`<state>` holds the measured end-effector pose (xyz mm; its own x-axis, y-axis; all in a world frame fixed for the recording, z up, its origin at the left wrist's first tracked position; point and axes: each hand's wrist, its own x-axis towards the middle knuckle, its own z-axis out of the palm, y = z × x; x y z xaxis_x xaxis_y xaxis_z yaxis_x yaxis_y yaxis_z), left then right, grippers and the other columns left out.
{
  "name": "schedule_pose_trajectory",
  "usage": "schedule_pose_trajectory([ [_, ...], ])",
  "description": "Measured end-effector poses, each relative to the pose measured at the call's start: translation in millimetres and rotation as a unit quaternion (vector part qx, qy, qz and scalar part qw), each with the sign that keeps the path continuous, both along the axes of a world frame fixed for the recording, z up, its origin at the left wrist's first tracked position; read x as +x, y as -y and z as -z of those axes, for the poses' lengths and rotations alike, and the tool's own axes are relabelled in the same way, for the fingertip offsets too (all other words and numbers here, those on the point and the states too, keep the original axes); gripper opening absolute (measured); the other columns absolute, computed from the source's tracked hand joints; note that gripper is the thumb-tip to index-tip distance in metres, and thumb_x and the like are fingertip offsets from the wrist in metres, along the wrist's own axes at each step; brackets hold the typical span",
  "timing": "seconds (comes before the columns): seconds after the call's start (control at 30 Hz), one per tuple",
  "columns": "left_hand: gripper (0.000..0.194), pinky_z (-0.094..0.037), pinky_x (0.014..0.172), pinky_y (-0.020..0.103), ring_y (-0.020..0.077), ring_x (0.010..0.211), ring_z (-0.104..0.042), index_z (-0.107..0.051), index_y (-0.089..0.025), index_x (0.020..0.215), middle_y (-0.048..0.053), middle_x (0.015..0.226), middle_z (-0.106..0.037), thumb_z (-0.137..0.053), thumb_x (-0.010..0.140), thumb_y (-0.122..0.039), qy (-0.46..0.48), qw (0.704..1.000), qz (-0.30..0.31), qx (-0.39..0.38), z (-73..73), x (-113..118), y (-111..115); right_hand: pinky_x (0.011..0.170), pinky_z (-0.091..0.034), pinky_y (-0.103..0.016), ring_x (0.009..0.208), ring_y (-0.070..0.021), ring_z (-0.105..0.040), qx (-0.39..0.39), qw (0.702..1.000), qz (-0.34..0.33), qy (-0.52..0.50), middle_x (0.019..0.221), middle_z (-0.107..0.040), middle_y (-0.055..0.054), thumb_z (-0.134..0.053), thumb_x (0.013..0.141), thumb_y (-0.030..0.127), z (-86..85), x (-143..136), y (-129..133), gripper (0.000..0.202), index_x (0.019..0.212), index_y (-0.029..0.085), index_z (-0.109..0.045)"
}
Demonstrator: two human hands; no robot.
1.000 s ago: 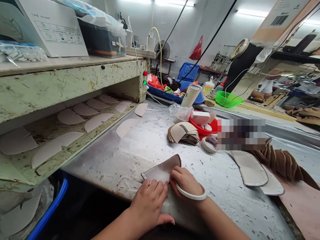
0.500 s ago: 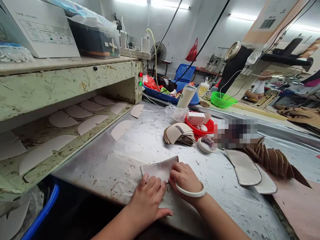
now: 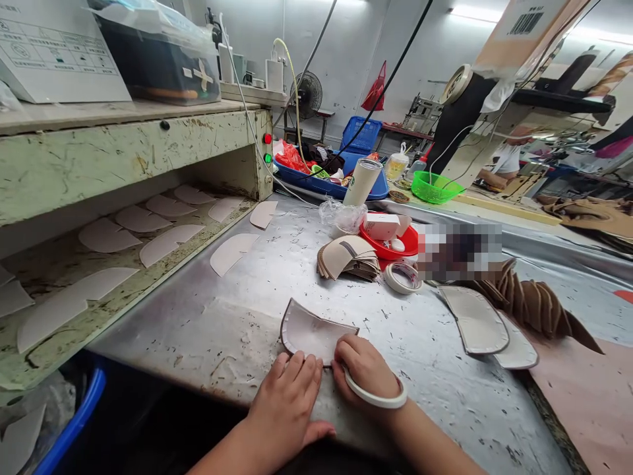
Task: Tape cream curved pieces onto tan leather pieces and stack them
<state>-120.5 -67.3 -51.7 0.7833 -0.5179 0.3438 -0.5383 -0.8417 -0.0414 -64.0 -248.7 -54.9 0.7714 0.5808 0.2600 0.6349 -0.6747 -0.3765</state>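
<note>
On the metal tabletop in front of me lies a pale curved panel (image 3: 316, 326) with a dark brown folded edge, its far side lifted in two points. My left hand (image 3: 289, 392) rests flat at the panel's near edge, fingers stretched out and thumb apart. Curled fingers of my right hand (image 3: 363, 366) grip the near right part of the panel; their tips are hidden. A white tape roll (image 3: 378, 398) circles my right wrist. Right of my hands are finished-looking pale panels (image 3: 475, 320) with brown rims, beside a row of folded brown pieces (image 3: 537, 307).
A stack of notched pieces (image 3: 349, 257), a tape roll (image 3: 403, 278) and a red bowl (image 3: 408, 244) stand beyond my hands. Loose notched pieces (image 3: 232, 254) lie leftward, several on the green shelf (image 3: 59, 290). A cup (image 3: 363, 181) stands farther back. Another person's arm (image 3: 494, 178) shows far right.
The panel has been turned and now lies more open, its rounded left edge showing. My left fingers have flattened out, and the right hand has shifted slightly toward me. The whole view has shifted a little.
</note>
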Motion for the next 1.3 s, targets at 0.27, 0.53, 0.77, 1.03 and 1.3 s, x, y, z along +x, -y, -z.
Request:
schedule_pose_trajectory([
  [0.27,0.076,-0.02,0.092,0.038,0.0216,0.098,-0.048,-0.057,-0.016,0.112,0.005,0.107,-0.063,-0.038,0.071,-0.077,-0.005,0.999,0.033,0.028,-4.9,8,10,0.063,-0.039,-0.028,0.067,-0.0167,-0.046,0.009,0.999,0.009,-0.037,0.072,-0.05,-0.004,-0.046,0.066,0.013,-8.3,12,11,0.008,0.073,0.017,-0.048],
  [0.53,0.072,-0.022,0.094,0.036,0.0214,0.097,-0.051,-0.059,-0.012,0.107,0.007,0.104,-0.064,-0.035,0.076,-0.072,0.028,0.999,0.036,-0.016,-4.8,9,9,0.065,-0.037,-0.03,0.065,-0.0158,-0.051,-0.031,0.996,-0.022,-0.083,0.073,-0.057,-0.003,-0.051,0.07,0.014,-15.9,12,9,0.007,0.071,0.018,-0.057],
  [0.77,0.069,-0.021,0.095,0.036,0.0211,0.101,-0.051,-0.055,-0.011,0.114,0.007,0.11,-0.063,-0.027,0.083,-0.065,0.006,0.998,0.063,0.005,2.3,4,10,0.063,-0.038,-0.027,0.067,-0.0164,-0.05,0.016,0.993,0.036,-0.107,0.07,-0.055,-0.003,-0.051,0.068,0.011,-13.7,3,14,0.007,0.072,0.017,-0.053],
  [1.03,0.071,-0.02,0.093,0.037,0.0209,0.097,-0.05,-0.053,-0.016,0.117,0.004,0.105,-0.063,-0.031,0.078,-0.071,-0.007,0.998,0.052,0.019,-1.7,11,16,0.065,-0.039,-0.029,0.069,-0.0167,-0.048,0.004,0.993,0.052,-0.107,0.078,-0.053,-0.005,-0.05,0.068,0.013,-12.9,8,17,0.007,0.073,0.017,-0.051],
  [1.3,0.081,-0.038,0.077,0.035,0.0223,0.084,-0.05,-0.053,-0.007,0.113,0.009,0.099,-0.06,-0.048,0.067,-0.074,-0.137,0.985,0.077,0.066,-13.4,24,34,0.061,-0.038,-0.024,0.067,-0.0135,-0.048,0.016,0.98,0.043,-0.192,0.075,-0.052,-0.002,-0.048,0.068,0.006,-24.5,20,26,0.012,0.066,0.018,-0.05],
])
